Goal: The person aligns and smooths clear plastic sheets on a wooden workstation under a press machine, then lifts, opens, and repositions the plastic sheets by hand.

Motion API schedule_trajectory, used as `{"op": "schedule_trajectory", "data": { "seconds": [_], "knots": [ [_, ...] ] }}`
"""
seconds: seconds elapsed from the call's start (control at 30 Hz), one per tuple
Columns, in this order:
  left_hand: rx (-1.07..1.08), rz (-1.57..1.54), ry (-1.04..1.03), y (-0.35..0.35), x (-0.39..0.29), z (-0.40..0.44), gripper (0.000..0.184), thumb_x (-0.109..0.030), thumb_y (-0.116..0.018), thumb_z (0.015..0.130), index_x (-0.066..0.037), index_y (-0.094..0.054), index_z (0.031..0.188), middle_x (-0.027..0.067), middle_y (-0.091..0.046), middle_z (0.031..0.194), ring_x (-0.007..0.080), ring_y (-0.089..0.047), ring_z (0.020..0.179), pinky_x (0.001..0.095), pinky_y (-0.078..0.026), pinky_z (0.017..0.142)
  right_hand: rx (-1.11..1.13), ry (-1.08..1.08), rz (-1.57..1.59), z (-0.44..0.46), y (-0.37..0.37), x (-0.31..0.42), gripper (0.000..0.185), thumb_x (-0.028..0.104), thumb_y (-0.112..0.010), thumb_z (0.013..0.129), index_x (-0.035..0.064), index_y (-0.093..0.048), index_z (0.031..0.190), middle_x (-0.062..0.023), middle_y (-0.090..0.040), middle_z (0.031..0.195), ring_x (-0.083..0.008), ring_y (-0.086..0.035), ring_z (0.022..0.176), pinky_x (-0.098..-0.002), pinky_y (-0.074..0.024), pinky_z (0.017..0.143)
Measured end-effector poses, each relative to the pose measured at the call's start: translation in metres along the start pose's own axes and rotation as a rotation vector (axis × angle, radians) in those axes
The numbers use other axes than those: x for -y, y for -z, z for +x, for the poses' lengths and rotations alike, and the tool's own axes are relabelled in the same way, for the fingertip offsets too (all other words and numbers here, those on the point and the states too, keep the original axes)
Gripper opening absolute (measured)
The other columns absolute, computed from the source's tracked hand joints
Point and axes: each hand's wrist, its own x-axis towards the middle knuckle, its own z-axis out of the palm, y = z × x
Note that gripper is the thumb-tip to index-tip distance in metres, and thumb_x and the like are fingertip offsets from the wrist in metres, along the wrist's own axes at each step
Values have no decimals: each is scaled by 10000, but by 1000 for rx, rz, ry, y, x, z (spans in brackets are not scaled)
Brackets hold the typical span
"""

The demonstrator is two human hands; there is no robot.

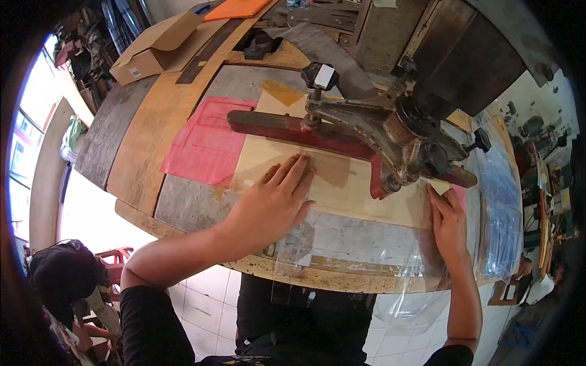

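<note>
My left hand (278, 198) lies palm down with its fingers stretched out on a cream sheet (348, 198), in front of the press bar. My right hand (448, 221) is at the sheet's right end, its thumb and forefinger together on the edge and the other fingers curled. Just above the sheet runs a long press bar (293, 129) with red sides, fixed to a worn metal press head (390, 125) with black knobs. Part of the sheet is hidden under the bar. A pink sheet (207, 143) lies flat to the left.
Clear plastic film (421, 274) hangs over the table's front edge (256, 266). More clear film (500, 213) is piled at the right. An open cardboard box (149, 52) and an orange sheet (238, 8) lie at the back left. Another person (64, 274) is low at the left.
</note>
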Motion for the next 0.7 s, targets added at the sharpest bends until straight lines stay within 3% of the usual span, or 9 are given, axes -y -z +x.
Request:
{"op": "schedule_trajectory", "data": {
  "seconds": [0.03, 0.1, 0.43, 0.7],
  "knots": [
    [7, 11, -2, 0, 0, 0, 551, -319, -639, 1044, 89, -583, 1411, 301, -502, 1534, 418, -524, 1428, 477, -435, 1208, 0, 1, 0, 0, 1, 0, 390, -63, -625, 999, 28, -721, 1366, -149, -563, 977, -294, -609, 853, -392, -518, 785],
    [8, 15, -3, 0, 1, 0, 551, -320, -636, 1048, 90, -581, 1411, 303, -503, 1531, 413, -522, 1431, 476, -436, 1208, 38, -34, -21, 0, 2, 1, 421, -59, -644, 945, 46, -725, 1345, -175, -630, 1089, -356, -686, 936, -486, -553, 811],
    [-27, -22, 10, -3, -1, 0, 518, -294, -655, 1022, 81, -600, 1376, 300, -526, 1495, 420, -529, 1416, 479, -447, 1192, -49, 77, -40, 0, 1, -2, 403, -61, -651, 926, 31, -731, 1309, -173, -644, 1120, -368, -691, 969, -481, -562, 861],
    [-80, -3, -13, -12, 2, -4, 513, -298, -657, 1019, 74, -618, 1370, 282, -531, 1509, 412, -529, 1419, 470, -450, 1189, 48, 0, -147, -7, 6, 1, 445, 37, -677, 923, 110, -722, 1360, -150, -632, 1156, -360, -681, 1021, -470, -566, 874]
  ]
}}
